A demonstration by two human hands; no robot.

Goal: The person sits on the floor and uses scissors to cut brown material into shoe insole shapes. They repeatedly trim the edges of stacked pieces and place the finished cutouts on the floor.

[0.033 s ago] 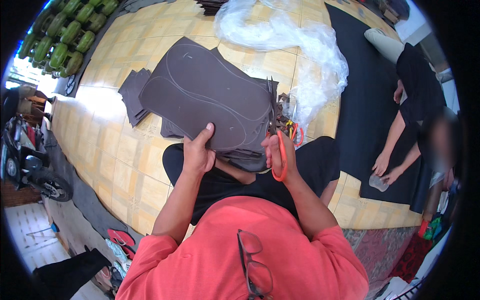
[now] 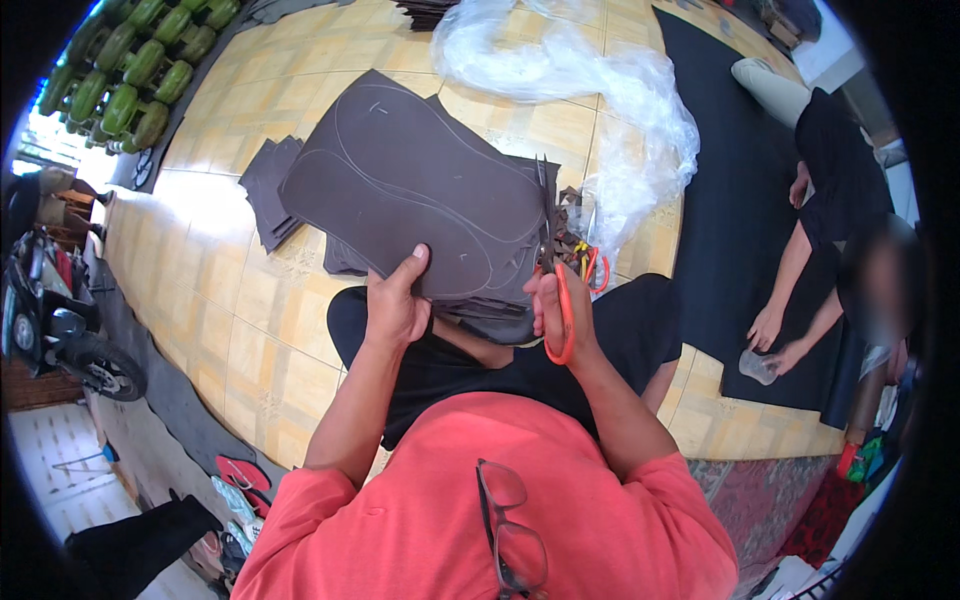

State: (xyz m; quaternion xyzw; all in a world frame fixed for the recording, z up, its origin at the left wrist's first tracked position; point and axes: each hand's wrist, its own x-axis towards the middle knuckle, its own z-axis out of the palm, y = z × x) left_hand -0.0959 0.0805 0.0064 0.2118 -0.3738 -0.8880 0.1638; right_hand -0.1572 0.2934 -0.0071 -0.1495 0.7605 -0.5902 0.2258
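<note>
My left hand (image 2: 400, 300) grips the near edge of a dark brown sheet (image 2: 400, 180), thumb on top. Pale outlines shaped like shoe soles are drawn across it, and a few small staple-like marks show. In my right hand (image 2: 555, 305) is a pair of scissors (image 2: 567, 325) with orange handles. Their blades point away from me along the sheet's right edge and look nearly together; whether they touch the sheet I cannot tell. More dark sheets lie beneath, just beyond my crossed legs.
Left of the sheet lies a pile of dark pieces (image 2: 268, 190). Scraps (image 2: 570, 215) and another orange-handled tool (image 2: 602, 272) rest to the right. Crumpled clear plastic (image 2: 640, 120) spreads beyond. A co-worker (image 2: 850, 180) handles a clear object (image 2: 757, 366) on a black sheet (image 2: 715, 210).
</note>
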